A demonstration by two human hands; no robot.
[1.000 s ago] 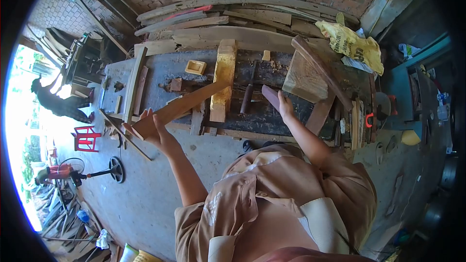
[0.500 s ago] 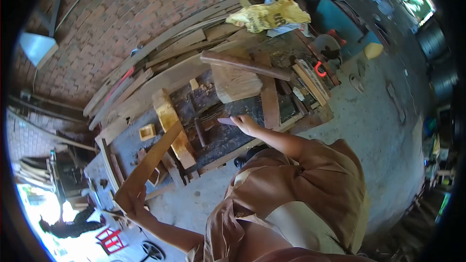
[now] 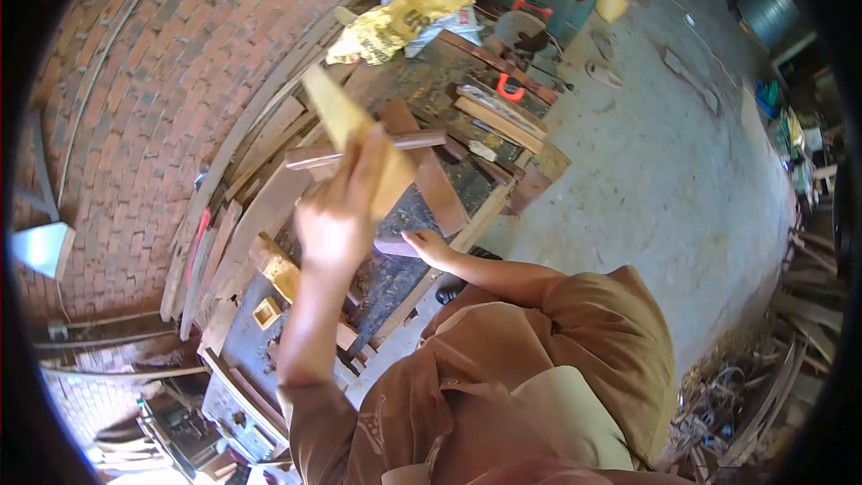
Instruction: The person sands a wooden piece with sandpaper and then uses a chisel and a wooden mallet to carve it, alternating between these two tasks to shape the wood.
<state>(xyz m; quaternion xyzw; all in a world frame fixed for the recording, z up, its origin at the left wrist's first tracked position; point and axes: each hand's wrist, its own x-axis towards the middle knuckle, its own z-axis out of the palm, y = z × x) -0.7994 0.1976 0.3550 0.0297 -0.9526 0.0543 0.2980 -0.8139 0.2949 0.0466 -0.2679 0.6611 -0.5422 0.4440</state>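
Note:
My left hand (image 3: 337,216), smeared by motion, is wrapped round a light wooden board (image 3: 330,106) and holds it tilted above the workbench. Between the fingers of my right hand (image 3: 431,250) is a flat purplish piece (image 3: 395,247), low over the bench's dark top near its front edge; its exact kind does not show. Behind the left hand, a long brown beam (image 3: 422,138) lies across a thick wooden slab (image 3: 392,189). A yellowish wooden block (image 3: 277,268) and a small square wooden box (image 3: 267,312) lie left of my left forearm.
Long planks (image 3: 269,139) lean along the brick wall (image 3: 180,81). A yellow sack (image 3: 404,18) sits at the bench's far end, near a red-handled tool (image 3: 510,88) and wood strips (image 3: 501,121). Concrete floor (image 3: 620,189) lies to the right, with scrap wood (image 3: 808,341) beyond.
My left hand has swung the board from the lower left up over the bench. My right hand still holds the purplish piece. The view has turned towards the right.

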